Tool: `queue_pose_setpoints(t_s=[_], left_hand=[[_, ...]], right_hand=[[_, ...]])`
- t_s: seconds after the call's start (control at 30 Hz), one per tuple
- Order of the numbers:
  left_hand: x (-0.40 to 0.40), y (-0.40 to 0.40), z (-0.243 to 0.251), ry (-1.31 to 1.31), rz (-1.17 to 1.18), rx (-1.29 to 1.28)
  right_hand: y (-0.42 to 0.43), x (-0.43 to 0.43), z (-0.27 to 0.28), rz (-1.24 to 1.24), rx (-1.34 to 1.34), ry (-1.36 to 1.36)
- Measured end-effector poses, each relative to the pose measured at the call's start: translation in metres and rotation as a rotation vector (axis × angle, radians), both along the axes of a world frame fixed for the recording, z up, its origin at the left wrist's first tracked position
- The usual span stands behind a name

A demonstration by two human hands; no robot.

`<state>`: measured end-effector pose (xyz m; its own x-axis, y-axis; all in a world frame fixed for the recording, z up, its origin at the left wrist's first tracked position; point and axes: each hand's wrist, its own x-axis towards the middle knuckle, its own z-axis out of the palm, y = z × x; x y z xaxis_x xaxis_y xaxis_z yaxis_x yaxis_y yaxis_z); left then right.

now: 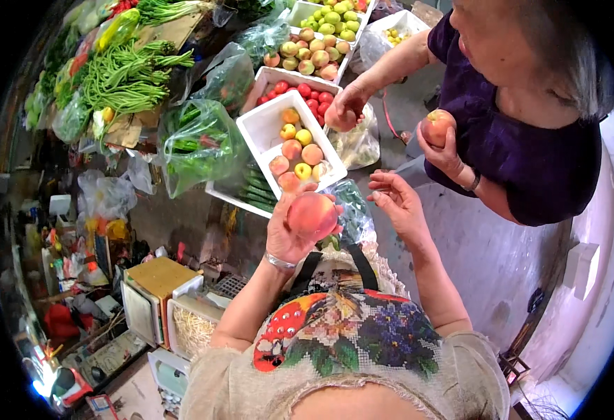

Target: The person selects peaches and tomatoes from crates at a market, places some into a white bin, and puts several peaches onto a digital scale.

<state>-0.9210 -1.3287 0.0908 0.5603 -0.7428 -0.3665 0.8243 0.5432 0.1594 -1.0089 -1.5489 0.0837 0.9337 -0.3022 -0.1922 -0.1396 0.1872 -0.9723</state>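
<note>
A large red-pink peach (312,216) rests in my left hand (279,231), the fingers curled around it from behind. My right hand (399,205) is raised to the right of it, holding nothing, with the fingers bent and somewhat apart. Just beyond my left hand, a white foam box (255,127) contains several peaches (291,149) and yellow-red fruits. This box sits tilted over a foam box of cucumbers (257,190) and beside one of red tomatoes (304,90). A bag strap (362,265) hangs below my hands.
A person in a dark purple top (475,121) stands at right, one peach (438,128) in one hand and another fruit (340,118) in the other. More peaches (317,56) and green fruits (333,20) fill boxes behind. Long beans (128,79) and bagged greens (196,142) lie left.
</note>
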Motion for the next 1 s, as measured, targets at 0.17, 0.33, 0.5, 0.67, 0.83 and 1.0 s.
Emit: queue_pose_setpoints(t_s=[0.17, 0.33, 0.5, 0.67, 0.83, 1.0], left_hand=[[0.004, 0.008, 0.001, -0.013, 0.0, 0.01], [0.004, 0.022, -0.001, -0.088, 0.013, 0.126], [0.001, 0.049, -0.033, -0.21, 0.005, 0.225], [-0.003, 0.042, -0.033, -0.043, 0.13, 0.248], [0.0, 0.042, -0.028, 0.118, 0.128, 0.194], [-0.004, 0.042, -0.025, 0.149, 0.126, 0.177]], right_hand=[[-0.002, 0.001, -0.004, 0.009, 0.018, 0.016], [-0.003, 0.007, -0.006, 0.026, 0.038, 0.046], [0.001, 0.01, -0.015, 0.049, 0.035, 0.073], [0.004, 0.011, -0.022, 0.078, 0.031, 0.119], [0.009, 0.011, -0.033, 0.118, 0.047, 0.118], [0.015, 0.01, -0.041, 0.156, -0.061, 0.152]])
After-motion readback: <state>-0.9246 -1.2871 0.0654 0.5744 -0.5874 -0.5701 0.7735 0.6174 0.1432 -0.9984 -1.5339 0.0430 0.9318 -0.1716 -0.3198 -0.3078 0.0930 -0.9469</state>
